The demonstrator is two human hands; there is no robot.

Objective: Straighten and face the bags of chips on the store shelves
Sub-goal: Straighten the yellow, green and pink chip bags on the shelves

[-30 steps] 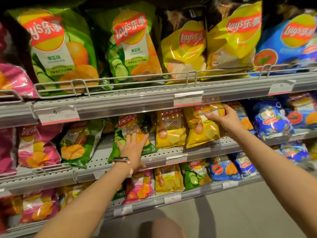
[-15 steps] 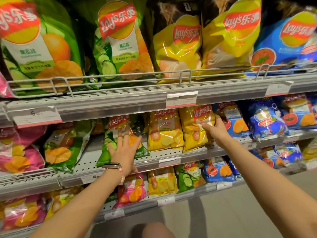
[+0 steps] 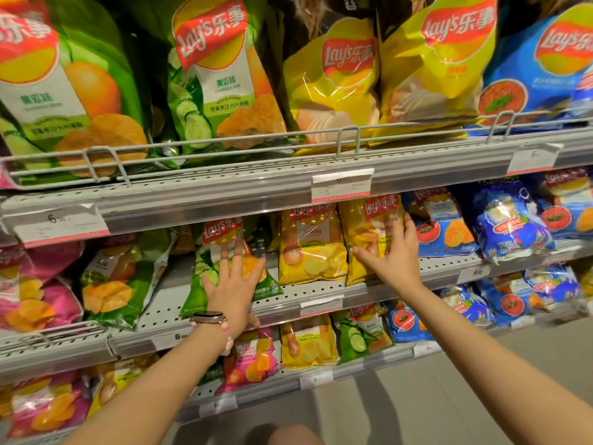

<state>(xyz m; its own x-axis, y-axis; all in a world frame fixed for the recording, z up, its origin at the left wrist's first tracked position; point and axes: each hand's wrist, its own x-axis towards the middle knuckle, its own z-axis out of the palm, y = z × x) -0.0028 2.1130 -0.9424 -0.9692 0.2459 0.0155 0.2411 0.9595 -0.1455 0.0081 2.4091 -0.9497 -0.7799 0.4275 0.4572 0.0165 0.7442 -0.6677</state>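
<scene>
On the middle shelf point(image 3: 298, 289) a small green cucumber chip bag point(image 3: 221, 231) leans tilted. My left hand point(image 3: 232, 284) presses flat on its front with straight fingers. Right of it stand two small yellow chip bags: one point(image 3: 309, 252) stands free, and my right hand point(image 3: 396, 255) rests on the front of the other point(image 3: 369, 216), fingers spread and thumb stretched left. A further green bag point(image 3: 118, 281) slumps at the left of the same shelf, with a bare gap between it and the tilted one.
Large green, yellow and blue bags point(image 3: 333, 78) fill the top shelf behind a wire rail point(image 3: 348, 136). Pink bags point(image 3: 29, 293) sit at the far left, blue bags point(image 3: 510, 220) to the right. A lower shelf point(image 3: 316, 379) holds small mixed bags. Grey floor lies below right.
My right hand slid down from the yellow bag's upper right edge onto its front. My left hand stays pressed on the green bag. The view moved closer to the shelves.
</scene>
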